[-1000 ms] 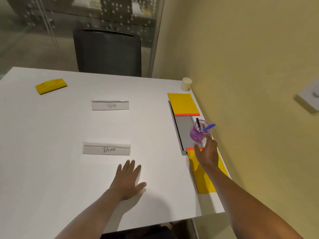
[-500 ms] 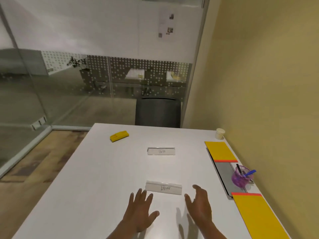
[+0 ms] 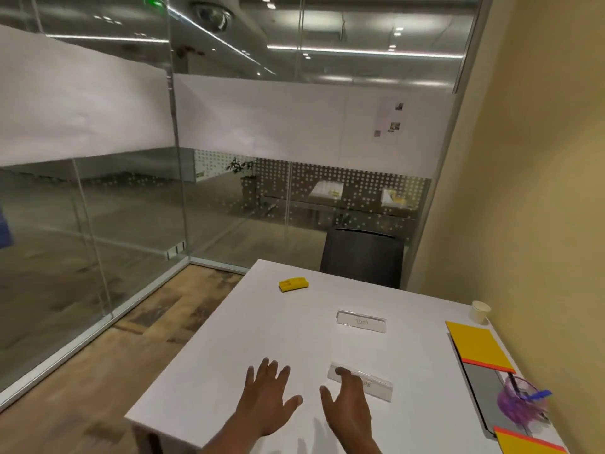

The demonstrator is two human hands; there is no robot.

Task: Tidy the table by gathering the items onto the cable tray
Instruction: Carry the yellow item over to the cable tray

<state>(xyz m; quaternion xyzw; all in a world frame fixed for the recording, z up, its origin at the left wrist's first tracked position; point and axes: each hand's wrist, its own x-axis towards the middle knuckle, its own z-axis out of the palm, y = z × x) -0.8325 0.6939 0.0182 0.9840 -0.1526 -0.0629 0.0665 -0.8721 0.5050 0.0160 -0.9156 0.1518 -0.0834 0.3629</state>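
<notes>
The grey cable tray runs along the white table's right edge by the wall. On it stand a purple pen cup with a blue pen, a yellow pad at its far end and another yellow pad at its near end. Two clear name plates lie mid-table: the far one and the near one. A yellow block lies far left. My left hand rests flat and open. My right hand hovers open, fingertips over the near name plate's left end.
A small paper cup stands at the table's far right corner by the yellow wall. A black chair sits behind the white table. Glass partitions enclose the room at left and back; wooden floor lies left of the table.
My right hand left the pen cup on the tray and came back to the near name plate. My view swung up and to the left. The left hand stayed flat on the table.
</notes>
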